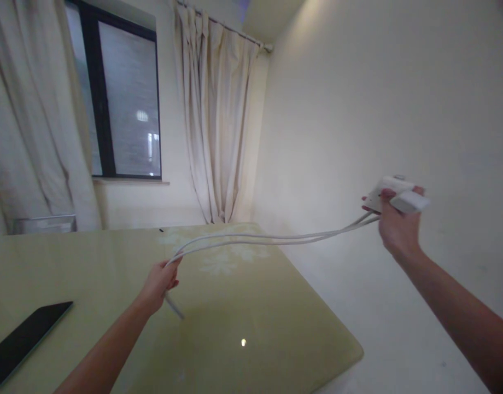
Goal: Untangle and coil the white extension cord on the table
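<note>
Over the table, my left hand point(161, 282) is closed around a doubled white cable point(272, 239), and a short end of it hangs below my fingers. The two strands run side by side to the right, sagging slightly, with some slack. At their other end my right hand point(399, 221), raised in front of the wall, grips a white power strip point(376, 196) with small dark holes in its face. A smaller white block point(411, 201), like a charger, sticks out at its near side. My palm and fingers hide part of both.
A glossy pale yellow-green table point(251, 306) with a rounded right corner lies below my hands. At its left is a dark flat device point(28, 339). A small black item point(161, 230) sits by the far edge. Behind are curtains point(218, 109), a window point(128, 98) and a plain wall point(358, 109).
</note>
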A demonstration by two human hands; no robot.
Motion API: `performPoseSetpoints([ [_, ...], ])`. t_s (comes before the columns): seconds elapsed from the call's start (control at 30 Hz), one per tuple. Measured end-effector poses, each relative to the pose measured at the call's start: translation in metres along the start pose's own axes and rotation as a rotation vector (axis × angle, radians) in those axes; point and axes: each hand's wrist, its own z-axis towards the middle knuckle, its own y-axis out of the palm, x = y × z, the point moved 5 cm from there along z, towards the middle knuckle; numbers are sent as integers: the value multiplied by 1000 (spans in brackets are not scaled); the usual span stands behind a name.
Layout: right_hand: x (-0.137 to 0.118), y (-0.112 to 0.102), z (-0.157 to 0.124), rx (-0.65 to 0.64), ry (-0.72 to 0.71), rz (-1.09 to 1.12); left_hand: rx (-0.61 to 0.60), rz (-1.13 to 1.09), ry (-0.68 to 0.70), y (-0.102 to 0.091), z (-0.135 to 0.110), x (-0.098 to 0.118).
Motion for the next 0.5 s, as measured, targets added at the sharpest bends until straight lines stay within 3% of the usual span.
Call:
performPoseSetpoints([
  [0.17,-4,50,-39,-341,224,100,-38,-223,-163,11,-5,-1],
  [0.33,-11,92,-76,-567,219,-36,-93,-229,-315,7,-21,-14],
  [0.43,-7,116,-97,-682,234,-71,-145,-180,-315,4,-28,-29],
  [0.5,0,129,-107,-707,248,-66,-143,-96,-243,-2,-26,-39],
])
